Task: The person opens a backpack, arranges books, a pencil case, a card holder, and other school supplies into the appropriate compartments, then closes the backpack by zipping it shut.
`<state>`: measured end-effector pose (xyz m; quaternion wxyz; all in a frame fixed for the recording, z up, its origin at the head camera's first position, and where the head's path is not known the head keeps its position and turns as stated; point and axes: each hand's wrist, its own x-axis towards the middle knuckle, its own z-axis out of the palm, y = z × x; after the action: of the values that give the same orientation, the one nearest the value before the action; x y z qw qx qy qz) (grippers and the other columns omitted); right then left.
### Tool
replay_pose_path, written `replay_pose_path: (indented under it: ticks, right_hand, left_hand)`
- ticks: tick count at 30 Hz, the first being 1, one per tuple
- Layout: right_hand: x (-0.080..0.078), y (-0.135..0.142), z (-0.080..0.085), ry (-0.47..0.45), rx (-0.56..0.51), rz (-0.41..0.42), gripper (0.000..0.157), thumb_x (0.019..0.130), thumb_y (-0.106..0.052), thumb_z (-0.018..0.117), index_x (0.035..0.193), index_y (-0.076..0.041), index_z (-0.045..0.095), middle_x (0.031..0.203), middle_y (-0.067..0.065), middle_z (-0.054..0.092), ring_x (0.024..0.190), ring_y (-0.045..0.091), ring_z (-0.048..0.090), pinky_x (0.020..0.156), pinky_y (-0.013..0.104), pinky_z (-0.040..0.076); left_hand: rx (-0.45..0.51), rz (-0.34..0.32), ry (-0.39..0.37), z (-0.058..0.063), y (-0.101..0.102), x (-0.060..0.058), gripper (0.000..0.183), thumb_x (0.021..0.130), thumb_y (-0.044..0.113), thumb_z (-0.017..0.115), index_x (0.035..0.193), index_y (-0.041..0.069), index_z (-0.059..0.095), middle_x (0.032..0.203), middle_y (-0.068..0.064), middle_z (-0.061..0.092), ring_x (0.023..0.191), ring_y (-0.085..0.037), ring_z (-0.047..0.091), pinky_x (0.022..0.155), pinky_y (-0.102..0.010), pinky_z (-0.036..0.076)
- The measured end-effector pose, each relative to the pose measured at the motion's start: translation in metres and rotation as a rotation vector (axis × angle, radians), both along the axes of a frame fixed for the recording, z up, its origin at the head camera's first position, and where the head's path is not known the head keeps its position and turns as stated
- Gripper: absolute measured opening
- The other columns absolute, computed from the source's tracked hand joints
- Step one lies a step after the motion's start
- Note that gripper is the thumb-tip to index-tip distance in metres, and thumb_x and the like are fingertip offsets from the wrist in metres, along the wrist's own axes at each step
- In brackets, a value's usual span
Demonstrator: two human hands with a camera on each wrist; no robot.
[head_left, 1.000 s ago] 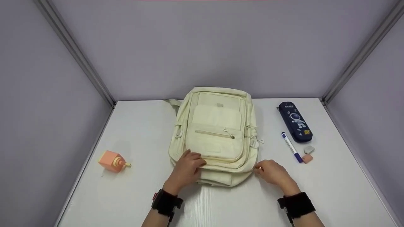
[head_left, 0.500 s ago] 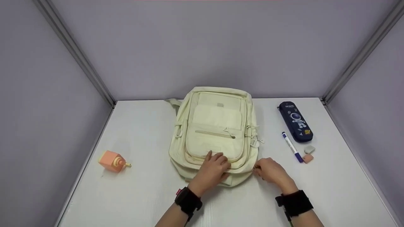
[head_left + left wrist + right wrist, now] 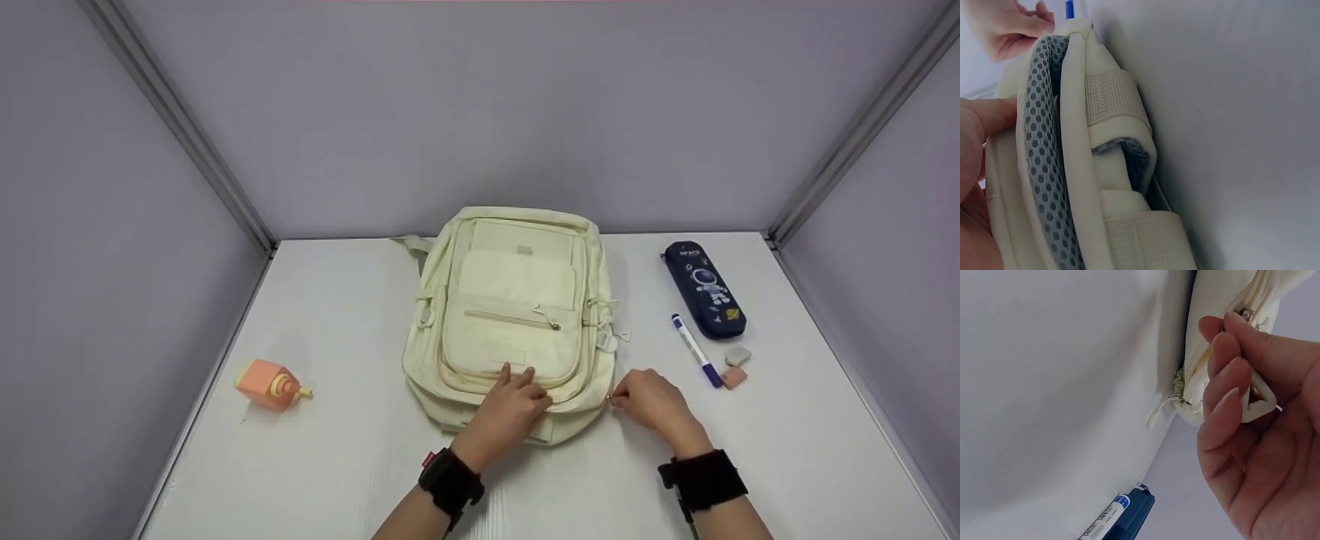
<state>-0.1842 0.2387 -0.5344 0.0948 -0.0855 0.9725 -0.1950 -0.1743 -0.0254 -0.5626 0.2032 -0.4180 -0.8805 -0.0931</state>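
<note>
L fingers (image 3: 523,379) grip near edge of backpack (image 3: 517,281), R fingers (image 3: 1224,419) pinch zip pull (image 3: 1244,313); open tbl (image 3: 345,315) on L.

This looks like a lab-like booth: a greyish-lilac panel (image 3: 510,112) fills the upper middle of the frame, side panels (image 3: 97,300) close both edges, metal posts (image 3: 184,127) slope from the upper corners, and a white desk (image 3: 345,300) spans the lower half.
</note>
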Motion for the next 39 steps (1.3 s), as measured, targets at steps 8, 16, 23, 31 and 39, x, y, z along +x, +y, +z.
replay_pose_path:
  ticks: [8,16,23,31,39]
  right_hand:
    - [-0.009,0.003,-0.003,0.064,0.060,-0.038,0.005,0.083,-0.013,0.076,0.085,-0.012,0.080,0.083,0.006,0.072,0.068,0.025,0.063,0.058,0.046,0.050]
    - [-0.030,0.003,-0.001,0.045,0.137,-0.091,0.012,0.083,-0.013,0.070,0.074,-0.015,0.077,0.078,0.010,0.067,0.064,0.030,0.060,0.054,0.050,0.049]
    - [-0.047,0.003,-0.003,0.068,0.171,-0.114,0.020,0.081,-0.010,0.067,0.061,-0.011,0.064,0.068,0.011,0.062,0.058,0.030,0.057,0.050,0.049,0.047]
    - [-0.071,0.001,-0.002,0.092,0.249,-0.097,0.012,0.085,-0.007,0.064,0.077,0.002,0.065,0.076,0.021,0.065,0.066,0.040,0.063,0.052,0.052,0.050]
    - [-0.086,0.004,-0.007,0.117,0.267,-0.094,0.008,0.084,-0.001,0.060,0.082,0.004,0.067,0.080,0.022,0.066,0.069,0.042,0.064,0.056,0.053,0.051]
  left_hand:
    - [0.015,-0.007,0.028,0.002,-0.001,0.000,0.009,0.093,0.014,0.068,0.091,0.018,0.076,0.100,0.002,0.069,0.116,-0.028,0.061,0.096,-0.058,0.044]
    - [0.050,-0.023,0.014,0.002,-0.004,-0.001,0.009,0.092,0.012,0.070,0.093,0.017,0.076,0.101,0.002,0.070,0.115,-0.028,0.061,0.096,-0.058,0.044]
    - [0.050,-0.042,0.009,0.001,-0.007,0.002,0.010,0.090,0.010,0.071,0.096,0.016,0.077,0.101,0.001,0.070,0.117,-0.030,0.060,0.097,-0.058,0.042]
    - [0.062,-0.043,-0.017,-0.001,-0.011,0.006,0.011,0.089,0.010,0.072,0.097,0.017,0.077,0.102,0.000,0.070,0.118,-0.030,0.059,0.099,-0.057,0.041]
    - [0.065,-0.068,-0.048,-0.002,-0.013,0.009,0.013,0.089,0.009,0.072,0.100,0.016,0.077,0.104,-0.001,0.069,0.121,-0.033,0.057,0.101,-0.058,0.039]
